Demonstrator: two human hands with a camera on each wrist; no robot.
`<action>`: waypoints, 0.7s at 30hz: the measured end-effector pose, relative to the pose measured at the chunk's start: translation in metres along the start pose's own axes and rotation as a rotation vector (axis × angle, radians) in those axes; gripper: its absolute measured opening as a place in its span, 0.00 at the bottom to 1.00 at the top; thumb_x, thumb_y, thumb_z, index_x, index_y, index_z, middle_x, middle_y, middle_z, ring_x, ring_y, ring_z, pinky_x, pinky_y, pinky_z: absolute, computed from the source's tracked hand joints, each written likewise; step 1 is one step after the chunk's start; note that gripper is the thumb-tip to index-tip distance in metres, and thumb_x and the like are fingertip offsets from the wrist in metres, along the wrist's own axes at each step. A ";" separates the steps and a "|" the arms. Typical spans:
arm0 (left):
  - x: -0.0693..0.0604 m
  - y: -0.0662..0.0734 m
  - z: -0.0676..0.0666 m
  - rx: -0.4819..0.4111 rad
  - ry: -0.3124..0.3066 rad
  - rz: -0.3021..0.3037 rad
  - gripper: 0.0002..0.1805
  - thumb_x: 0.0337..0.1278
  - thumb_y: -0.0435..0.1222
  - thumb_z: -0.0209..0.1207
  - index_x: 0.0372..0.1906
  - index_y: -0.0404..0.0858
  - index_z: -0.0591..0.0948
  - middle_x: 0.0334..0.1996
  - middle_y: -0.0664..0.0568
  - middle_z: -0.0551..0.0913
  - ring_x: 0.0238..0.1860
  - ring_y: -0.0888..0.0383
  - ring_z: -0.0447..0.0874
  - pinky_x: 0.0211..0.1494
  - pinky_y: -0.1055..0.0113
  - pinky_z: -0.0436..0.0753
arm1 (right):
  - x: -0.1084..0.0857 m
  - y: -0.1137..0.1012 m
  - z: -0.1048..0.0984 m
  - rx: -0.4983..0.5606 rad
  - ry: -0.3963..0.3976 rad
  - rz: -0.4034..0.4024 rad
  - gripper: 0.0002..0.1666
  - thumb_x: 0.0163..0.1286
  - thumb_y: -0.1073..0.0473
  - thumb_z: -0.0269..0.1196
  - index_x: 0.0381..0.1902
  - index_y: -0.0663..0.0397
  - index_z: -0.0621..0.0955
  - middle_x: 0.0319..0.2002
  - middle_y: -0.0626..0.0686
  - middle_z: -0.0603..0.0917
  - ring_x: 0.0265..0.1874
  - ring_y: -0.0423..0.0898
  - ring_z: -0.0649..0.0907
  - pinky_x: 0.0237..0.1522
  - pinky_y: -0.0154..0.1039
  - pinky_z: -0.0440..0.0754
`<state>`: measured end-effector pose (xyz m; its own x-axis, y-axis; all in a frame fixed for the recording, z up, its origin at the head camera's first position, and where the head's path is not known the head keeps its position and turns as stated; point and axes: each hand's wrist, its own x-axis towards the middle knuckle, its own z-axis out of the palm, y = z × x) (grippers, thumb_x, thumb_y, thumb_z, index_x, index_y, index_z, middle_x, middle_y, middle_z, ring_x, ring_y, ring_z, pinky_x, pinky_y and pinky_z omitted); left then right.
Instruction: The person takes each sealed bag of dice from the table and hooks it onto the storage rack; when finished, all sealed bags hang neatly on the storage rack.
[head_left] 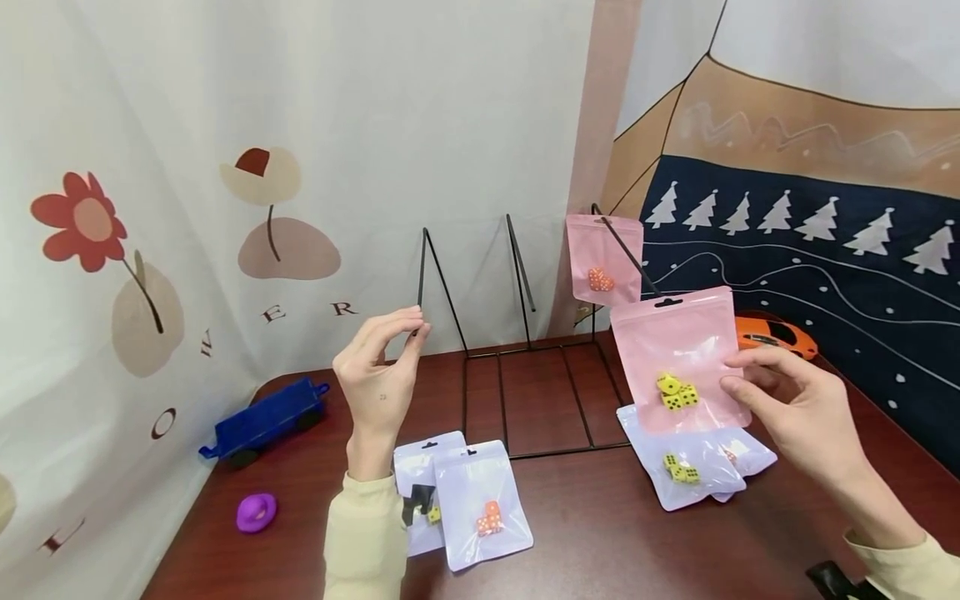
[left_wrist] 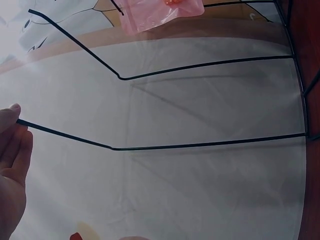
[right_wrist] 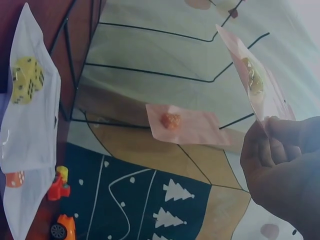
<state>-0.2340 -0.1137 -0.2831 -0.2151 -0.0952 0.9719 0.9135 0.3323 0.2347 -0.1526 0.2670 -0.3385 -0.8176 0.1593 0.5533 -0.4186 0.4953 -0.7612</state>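
Observation:
My left hand (head_left: 381, 367) pinches the free end of the left prong (head_left: 442, 287) of a black wire rack (head_left: 551, 454), as the left wrist view also shows. In my right hand (head_left: 802, 408), thumb and fingers grip the right edge of a pink zip bag (head_left: 637, 342) with yellow dice (head_left: 678, 393) inside. The bag's hang hole is close to the tip of the right prong (head_left: 626, 250); I cannot tell whether the tip passes through. Another pink bag (head_left: 585, 242), containing orange dice (head_left: 600, 280), hangs farther back on that prong.
Pale bags (head_left: 652, 425) with dice lie below my right hand. Two more, one a pale bag with orange dice (head_left: 487, 475), overlap near my left forearm. A blue toy wagon (head_left: 262, 421), purple toy hat (head_left: 257, 512) and orange toy car (head_left: 776, 333) stand around. Printed curtains enclose the table.

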 end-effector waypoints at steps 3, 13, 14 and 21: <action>-0.001 -0.003 -0.001 -0.003 0.008 0.003 0.09 0.34 0.13 0.67 0.26 0.22 0.83 0.30 0.36 0.84 0.34 0.46 0.84 0.43 0.69 0.82 | 0.001 -0.002 0.004 0.011 0.003 0.000 0.16 0.57 0.77 0.65 0.44 0.64 0.80 0.30 0.44 0.83 0.21 0.39 0.77 0.19 0.26 0.76; -0.005 -0.017 -0.004 -0.011 0.013 0.014 0.10 0.34 0.14 0.68 0.27 0.25 0.84 0.31 0.38 0.85 0.34 0.47 0.84 0.42 0.69 0.82 | 0.002 -0.004 0.016 0.009 0.011 -0.005 0.15 0.59 0.74 0.65 0.45 0.63 0.80 0.26 0.47 0.79 0.19 0.40 0.74 0.15 0.31 0.73; -0.005 -0.017 -0.003 -0.013 0.013 0.014 0.10 0.34 0.14 0.68 0.27 0.25 0.84 0.31 0.38 0.85 0.34 0.47 0.84 0.42 0.69 0.82 | 0.002 -0.004 0.016 0.008 0.014 -0.008 0.15 0.59 0.74 0.65 0.45 0.63 0.80 0.27 0.47 0.79 0.19 0.40 0.74 0.14 0.31 0.72; -0.010 -0.021 -0.002 -0.020 0.011 0.008 0.11 0.33 0.12 0.67 0.27 0.25 0.84 0.31 0.38 0.85 0.34 0.46 0.84 0.43 0.68 0.82 | 0.006 -0.001 0.023 0.020 0.021 0.020 0.16 0.60 0.72 0.65 0.47 0.64 0.80 0.33 0.48 0.78 0.22 0.39 0.75 0.14 0.31 0.72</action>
<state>-0.2504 -0.1214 -0.2974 -0.2036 -0.1033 0.9736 0.9219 0.3146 0.2262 -0.1662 0.2483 -0.3420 -0.8175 0.1868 0.5447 -0.4105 0.4743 -0.7788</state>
